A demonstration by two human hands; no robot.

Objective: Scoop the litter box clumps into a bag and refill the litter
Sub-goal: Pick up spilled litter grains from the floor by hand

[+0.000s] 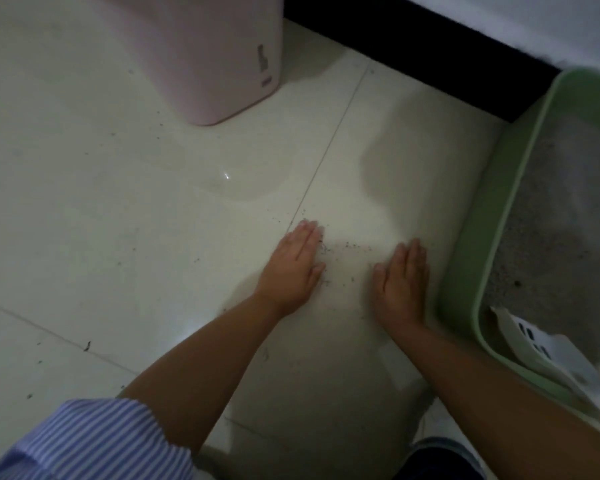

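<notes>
Lengthwise, litter box [492,216] runs away, beside flat right hand [400,282].

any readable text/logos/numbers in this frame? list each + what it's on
Pink bin: a small grey logo mark with a short line of print under it, near its lower right corner; too blurred to read.
White scoop in the green litter box: the dark marks are slots, not letters.
Striped sleeve, floor tiles: no text.
Nothing legible in this view.

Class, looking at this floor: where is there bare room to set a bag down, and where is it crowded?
Free: the tiles left of the left hand, below the pink bin. Crowded: between both hands, where spilled litter lies, and beside the right hand against the green litter box.
</notes>
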